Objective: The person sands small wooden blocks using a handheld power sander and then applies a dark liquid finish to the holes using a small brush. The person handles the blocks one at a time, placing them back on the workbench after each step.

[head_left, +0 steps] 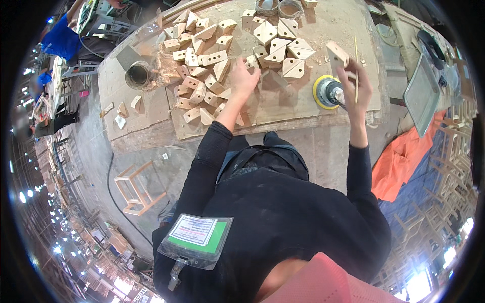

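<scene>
My right hand (358, 87) is raised over the right part of the table. Its fingertips grip a wooden block (336, 52), and a thin yellowish stick (356, 60) stands up between the fingers. Just below that hand a round sander (327, 93) with a yellow-rimmed pad lies on the table. My left hand (244, 78) reaches to the middle, its fingers curled about a small wooden block (251, 61). To its left spreads a heap of drilled wooden corner blocks (199, 85). Beyond and right of it sits a second cluster of blocks (277, 49).
Cardboard (146, 112) covers the worktable. A dark-mouthed can (137, 74) stands at left, and two round tins (290, 8) at the far edge. A metal tray (422, 95) and orange cloth (404, 159) are at right. A wooden frame (139, 188) stands on the floor.
</scene>
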